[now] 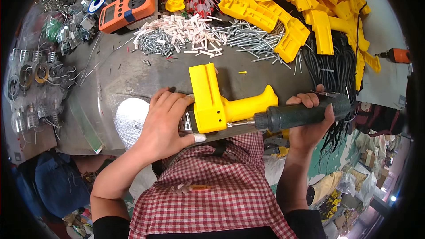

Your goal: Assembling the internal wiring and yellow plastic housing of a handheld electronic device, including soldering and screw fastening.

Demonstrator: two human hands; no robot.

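Partly hidden, yel. gun w/ end in L fingers; dk screwdriver in R fingers, tip contact unclear.

Shows an orange meter near a blue-and-white spool at the upper left. Includes blue cloth at the lower left.

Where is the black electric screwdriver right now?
The screwdriver is right of centre in the head view, held in the right hand, its bit pointing left at the yellow casing.
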